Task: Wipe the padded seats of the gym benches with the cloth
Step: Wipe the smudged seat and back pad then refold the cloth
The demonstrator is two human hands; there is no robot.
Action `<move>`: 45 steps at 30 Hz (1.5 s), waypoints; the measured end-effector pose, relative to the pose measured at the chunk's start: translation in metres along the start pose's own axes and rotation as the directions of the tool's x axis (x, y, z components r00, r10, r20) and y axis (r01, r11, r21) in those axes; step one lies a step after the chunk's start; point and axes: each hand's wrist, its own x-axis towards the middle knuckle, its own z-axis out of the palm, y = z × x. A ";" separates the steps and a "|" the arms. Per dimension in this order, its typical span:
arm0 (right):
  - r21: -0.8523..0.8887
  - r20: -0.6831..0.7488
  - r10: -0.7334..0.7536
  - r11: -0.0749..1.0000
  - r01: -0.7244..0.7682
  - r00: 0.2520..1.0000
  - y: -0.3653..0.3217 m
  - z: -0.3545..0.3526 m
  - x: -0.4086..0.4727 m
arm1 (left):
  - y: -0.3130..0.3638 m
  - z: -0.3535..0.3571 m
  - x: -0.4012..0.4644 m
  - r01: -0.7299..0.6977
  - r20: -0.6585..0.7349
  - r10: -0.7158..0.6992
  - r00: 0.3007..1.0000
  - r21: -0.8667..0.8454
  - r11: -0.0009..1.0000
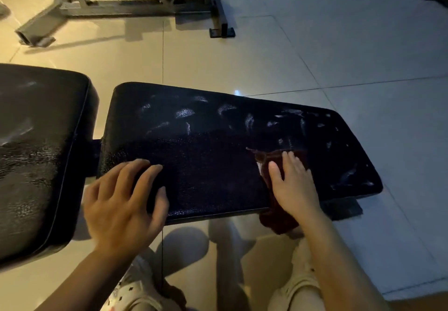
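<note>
Head view: the dark red cloth lies on the near right part of the black padded seat, its lower end hanging over the near edge. The right hand presses it flat, fingers straight and released rather than curled round the fabric. The left hand rests on the seat's near left edge, its fingers loosely bent and grasping nothing, apparently bracing. Pale smears show across the far half and right end of this pad, so the wipe seems mid-way; the next stroke likely needs the cloth pushed outward over those marks. A second pad sits just to the left, also streaked, on the tiled floor, with a grey metal frame beyond.
</note>
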 end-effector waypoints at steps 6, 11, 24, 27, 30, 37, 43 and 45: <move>0.010 -0.055 -0.071 0.997 0.072 0.996 -0.004 -0.011 0.039 | 0.001 -0.005 0.001 0.012 0.024 -0.012 1.000 0.009 1.000; 0.033 -0.073 -0.314 0.948 0.317 0.946 -0.010 0.006 -0.030 | 0.001 -0.004 0.001 0.004 0.014 -0.004 1.000 0.017 1.000; 0.066 -0.106 -0.284 0.954 0.292 0.953 -0.011 0.007 -0.031 | 0.000 -0.002 -0.001 -0.022 0.011 0.022 1.000 0.039 0.999; 0.034 -0.105 -0.308 0.949 0.313 0.945 -0.007 0.006 -0.017 | -0.002 -0.001 -0.001 -0.039 0.030 0.038 0.999 0.050 0.998; 0.045 -0.048 -0.227 0.972 0.230 0.973 0.001 -0.008 0.030 | -0.003 -0.002 -0.002 -0.035 0.054 0.032 0.998 0.060 0.998; 0.046 -0.065 -0.092 0.994 0.095 0.994 0.031 0.002 -0.023 | -0.002 -0.004 -0.005 -0.023 0.049 0.020 0.999 0.066 0.998; 0.043 -0.079 -0.029 0.999 0.032 0.996 0.040 0.004 0.002 | -0.001 -0.001 -0.004 -0.031 0.030 0.030 0.999 0.060 0.998; 0.033 -0.046 -0.023 0.999 0.024 0.999 0.043 -0.004 0.034 | 0.000 -0.002 -0.004 -0.022 0.037 0.020 0.999 0.062 0.998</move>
